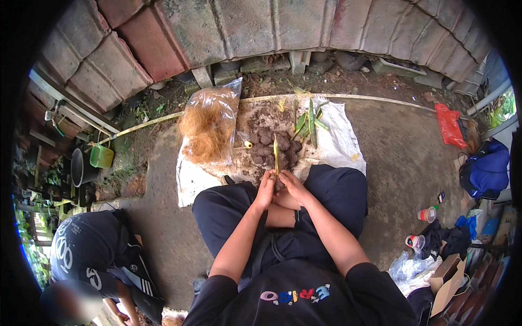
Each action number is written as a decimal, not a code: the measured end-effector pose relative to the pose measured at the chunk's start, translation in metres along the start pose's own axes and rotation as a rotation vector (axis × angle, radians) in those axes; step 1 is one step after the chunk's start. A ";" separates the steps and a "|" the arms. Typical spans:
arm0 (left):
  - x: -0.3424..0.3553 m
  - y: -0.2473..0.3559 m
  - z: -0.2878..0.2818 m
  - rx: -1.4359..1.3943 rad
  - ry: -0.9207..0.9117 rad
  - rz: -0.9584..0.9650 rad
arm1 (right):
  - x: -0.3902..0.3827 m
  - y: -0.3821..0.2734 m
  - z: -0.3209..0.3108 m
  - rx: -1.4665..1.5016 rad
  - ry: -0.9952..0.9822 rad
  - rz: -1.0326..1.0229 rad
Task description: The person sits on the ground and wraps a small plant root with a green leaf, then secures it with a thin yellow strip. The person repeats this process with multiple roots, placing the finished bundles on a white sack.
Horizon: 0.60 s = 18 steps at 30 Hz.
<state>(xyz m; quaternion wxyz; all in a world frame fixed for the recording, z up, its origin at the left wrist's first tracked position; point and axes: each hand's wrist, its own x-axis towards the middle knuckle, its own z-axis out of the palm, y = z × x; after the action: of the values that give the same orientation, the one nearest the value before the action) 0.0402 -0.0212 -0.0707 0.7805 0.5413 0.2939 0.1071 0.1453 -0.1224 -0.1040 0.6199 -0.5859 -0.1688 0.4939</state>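
Both hands meet in front of my crossed legs. My left hand (pixel 265 188) and my right hand (pixel 293 186) pinch the lower end of a long, pointed yellow-green leaf (pixel 276 156), which points away from me. Beyond and around it lies a heap of dark, clumpy soil (pixel 263 150) on a spread white sack (pixel 348 138). Several long green leaves with yellowish edges (pixel 311 124) rest on the sack to the right. At the left, brown fibre (pixel 204 130) fills a clear plastic bag (pixel 231 100). A small cream-coloured round piece (pixel 248 144) sits between bag and soil.
Another person (pixel 92 244) bends over at the lower left. A green container (pixel 101 156) and a dark bucket (pixel 81 168) stand at the left. On the right are a red plastic bag (pixel 449 125), a blue bag (pixel 486 171) and plastic cups (pixel 427 214). Roof tiles (pixel 244 27) span the far side.
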 end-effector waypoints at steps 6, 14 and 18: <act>-0.011 -0.001 -0.004 0.001 -0.002 -0.013 | -0.001 0.011 0.005 -0.177 0.089 -0.202; -0.009 0.008 -0.011 0.302 0.040 0.129 | 0.000 -0.020 0.020 -0.521 0.193 -0.439; -0.014 0.016 -0.003 0.504 0.027 0.131 | 0.000 -0.035 0.009 -0.589 0.121 -0.438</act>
<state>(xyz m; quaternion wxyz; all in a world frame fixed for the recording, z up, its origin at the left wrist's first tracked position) 0.0291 -0.0191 -0.0518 0.6084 0.7350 0.2860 0.0880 0.1524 -0.1116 -0.0705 0.5245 -0.7173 -0.3882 0.2443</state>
